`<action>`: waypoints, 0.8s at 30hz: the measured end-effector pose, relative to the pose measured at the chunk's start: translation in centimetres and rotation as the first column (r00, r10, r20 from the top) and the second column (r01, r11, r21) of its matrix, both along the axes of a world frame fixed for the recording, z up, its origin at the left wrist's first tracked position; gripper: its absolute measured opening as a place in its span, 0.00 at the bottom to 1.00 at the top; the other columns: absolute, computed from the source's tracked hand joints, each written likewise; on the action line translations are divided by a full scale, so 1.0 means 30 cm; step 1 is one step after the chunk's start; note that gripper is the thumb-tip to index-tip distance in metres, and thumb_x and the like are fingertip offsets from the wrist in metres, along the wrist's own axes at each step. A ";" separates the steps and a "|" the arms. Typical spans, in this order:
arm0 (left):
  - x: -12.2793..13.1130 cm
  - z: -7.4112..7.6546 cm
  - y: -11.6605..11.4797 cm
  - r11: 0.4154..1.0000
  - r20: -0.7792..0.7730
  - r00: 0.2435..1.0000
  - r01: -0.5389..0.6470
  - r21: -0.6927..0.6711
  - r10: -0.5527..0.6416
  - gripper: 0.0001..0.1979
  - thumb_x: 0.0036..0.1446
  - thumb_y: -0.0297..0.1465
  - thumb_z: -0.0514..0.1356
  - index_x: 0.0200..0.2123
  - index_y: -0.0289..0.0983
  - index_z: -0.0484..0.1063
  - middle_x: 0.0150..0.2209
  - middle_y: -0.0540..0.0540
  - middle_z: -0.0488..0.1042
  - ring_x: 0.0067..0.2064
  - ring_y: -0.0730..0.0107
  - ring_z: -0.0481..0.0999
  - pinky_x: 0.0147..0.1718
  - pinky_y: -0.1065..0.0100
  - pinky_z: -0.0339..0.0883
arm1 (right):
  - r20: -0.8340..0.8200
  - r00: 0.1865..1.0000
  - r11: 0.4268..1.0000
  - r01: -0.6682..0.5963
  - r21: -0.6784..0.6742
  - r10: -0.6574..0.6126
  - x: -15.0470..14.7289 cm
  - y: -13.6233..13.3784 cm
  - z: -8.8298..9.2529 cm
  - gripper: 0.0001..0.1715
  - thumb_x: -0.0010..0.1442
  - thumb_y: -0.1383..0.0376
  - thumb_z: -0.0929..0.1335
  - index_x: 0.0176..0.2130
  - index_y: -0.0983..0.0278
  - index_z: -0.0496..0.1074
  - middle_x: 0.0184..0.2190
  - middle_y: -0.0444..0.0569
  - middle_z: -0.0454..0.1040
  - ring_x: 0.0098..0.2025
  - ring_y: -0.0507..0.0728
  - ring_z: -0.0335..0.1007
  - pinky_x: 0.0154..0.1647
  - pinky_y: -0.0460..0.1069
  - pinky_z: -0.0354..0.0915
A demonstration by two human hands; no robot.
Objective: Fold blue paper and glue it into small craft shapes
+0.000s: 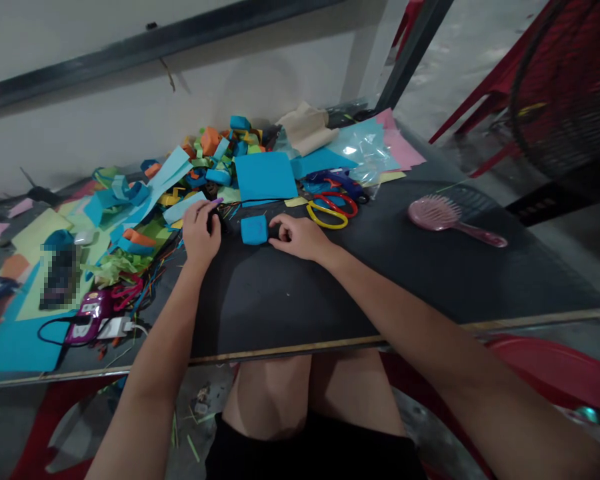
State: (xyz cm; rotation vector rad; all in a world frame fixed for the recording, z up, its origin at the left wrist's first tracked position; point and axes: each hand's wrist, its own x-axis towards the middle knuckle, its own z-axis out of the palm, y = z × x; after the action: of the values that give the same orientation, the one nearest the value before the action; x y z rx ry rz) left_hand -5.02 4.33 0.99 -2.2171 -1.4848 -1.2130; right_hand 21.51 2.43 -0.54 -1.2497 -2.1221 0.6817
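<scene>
A small blue folded-paper cube [255, 230] sits on the dark tabletop between my two hands. My right hand [299, 237] is just to its right, thumb and forefinger curved and apart, with the tips close to the cube's side; whether they touch it I cannot tell. To the left of the cube, my left hand [201, 230] rests at the edge of the paper pile, with a gap between thumb and fingers. A small purple object [217, 201] shows at its fingertips, too little of it visible to name. Behind the cube lies a flat blue paper sheet [266, 177].
Yellow-handled scissors [327, 217] and red-handled scissors [347, 205] lie behind my right hand. A pink hairbrush [437, 213] is farther right. Folded paper pieces [213, 141] heap against the wall. A purple device [91, 313] with cables sits left; a fan [570, 93] stands right.
</scene>
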 end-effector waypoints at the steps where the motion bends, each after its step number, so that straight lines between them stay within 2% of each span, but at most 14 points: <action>1: 0.013 0.008 -0.010 0.994 -0.052 0.994 0.089 -0.062 -0.092 0.16 0.65 0.34 0.51 0.51 0.38 0.73 0.50 0.38 0.76 0.55 0.57 0.74 0.58 0.53 0.65 | 0.013 1.000 1.000 -0.001 0.007 0.001 0.000 0.000 0.000 0.18 0.56 0.59 0.70 0.46 0.61 0.70 0.26 0.42 0.73 0.27 0.52 0.67 0.29 0.47 0.56; 3: 0.033 0.021 -0.028 0.949 -0.169 0.947 0.236 -0.209 -0.273 0.20 0.66 0.36 0.51 0.57 0.37 0.69 0.52 0.37 0.76 0.56 0.56 0.73 0.57 0.55 0.67 | 0.029 1.000 1.000 -0.001 0.010 0.001 0.000 -0.002 -0.001 0.20 0.56 0.60 0.70 0.48 0.61 0.70 0.26 0.42 0.74 0.27 0.52 0.67 0.29 0.47 0.55; 5: 0.041 0.030 -0.036 0.907 -0.247 0.900 0.275 -0.318 -0.359 0.24 0.66 0.37 0.50 0.63 0.37 0.64 0.55 0.37 0.74 0.58 0.55 0.72 0.56 0.54 0.67 | 0.027 1.000 1.000 0.004 0.002 -0.004 -0.001 -0.003 -0.001 0.22 0.56 0.60 0.70 0.50 0.61 0.69 0.27 0.43 0.74 0.27 0.52 0.68 0.29 0.47 0.56; 9: 0.019 0.032 -0.029 0.889 -0.235 0.904 0.252 -0.383 -0.358 0.28 0.67 0.41 0.47 0.67 0.36 0.57 0.57 0.36 0.73 0.59 0.53 0.71 0.57 0.53 0.65 | 0.031 1.000 1.000 0.002 0.001 -0.002 -0.003 -0.004 -0.002 0.28 0.55 0.59 0.71 0.54 0.61 0.67 0.29 0.44 0.74 0.27 0.53 0.67 0.29 0.48 0.56; 11: 0.009 0.025 -0.023 0.864 -0.186 0.899 0.298 -0.405 -0.397 0.34 0.64 0.47 0.51 0.68 0.37 0.54 0.58 0.36 0.71 0.59 0.52 0.70 0.57 0.53 0.65 | 0.038 0.999 1.000 0.004 0.010 -0.004 -0.004 -0.005 -0.003 0.31 0.54 0.58 0.71 0.56 0.61 0.66 0.31 0.45 0.75 0.28 0.53 0.67 0.29 0.48 0.57; 14: 0.020 0.011 -0.025 0.830 -0.166 0.882 0.330 -0.450 -0.441 0.48 0.54 0.53 0.62 0.70 0.37 0.49 0.60 0.34 0.70 0.59 0.47 0.71 0.57 0.50 0.65 | 0.034 0.999 1.000 0.008 0.013 -0.008 -0.005 -0.006 -0.005 0.34 0.53 0.58 0.71 0.58 0.62 0.64 0.34 0.46 0.76 0.28 0.52 0.66 0.30 0.48 0.57; 15: 0.029 0.005 -0.028 0.827 -0.178 0.882 0.315 -0.466 -0.436 0.50 0.52 0.52 0.64 0.70 0.38 0.48 0.60 0.34 0.70 0.59 0.46 0.71 0.56 0.50 0.65 | 0.033 0.999 1.000 0.005 0.010 -0.006 -0.005 -0.006 -0.005 0.35 0.53 0.59 0.71 0.58 0.62 0.64 0.35 0.47 0.76 0.28 0.52 0.66 0.30 0.48 0.58; 19: 0.068 -0.011 -0.044 0.832 -0.185 0.891 0.289 -0.474 -0.415 0.47 0.54 0.44 0.65 0.70 0.38 0.47 0.60 0.33 0.69 0.60 0.46 0.70 0.56 0.49 0.67 | 0.033 0.999 1.000 -0.014 0.023 0.013 -0.004 -0.012 -0.001 0.39 0.52 0.58 0.72 0.61 0.60 0.62 0.41 0.50 0.77 0.29 0.53 0.67 0.30 0.48 0.59; 24: 0.090 -0.018 -0.053 0.810 -0.135 0.888 0.327 -0.486 -0.439 0.46 0.55 0.40 0.64 0.71 0.37 0.43 0.63 0.33 0.65 0.64 0.47 0.65 0.59 0.49 0.64 | 0.048 0.998 0.999 -0.030 0.023 0.029 -0.004 -0.020 0.011 0.41 0.52 0.57 0.71 0.63 0.60 0.61 0.39 0.51 0.77 0.31 0.56 0.70 0.32 0.50 0.60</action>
State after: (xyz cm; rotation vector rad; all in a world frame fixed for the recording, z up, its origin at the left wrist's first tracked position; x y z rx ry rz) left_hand -2.33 2.72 0.45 -2.9719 -1.3585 -0.6763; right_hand 21.39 1.83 -0.20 -1.2354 -2.1850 0.6442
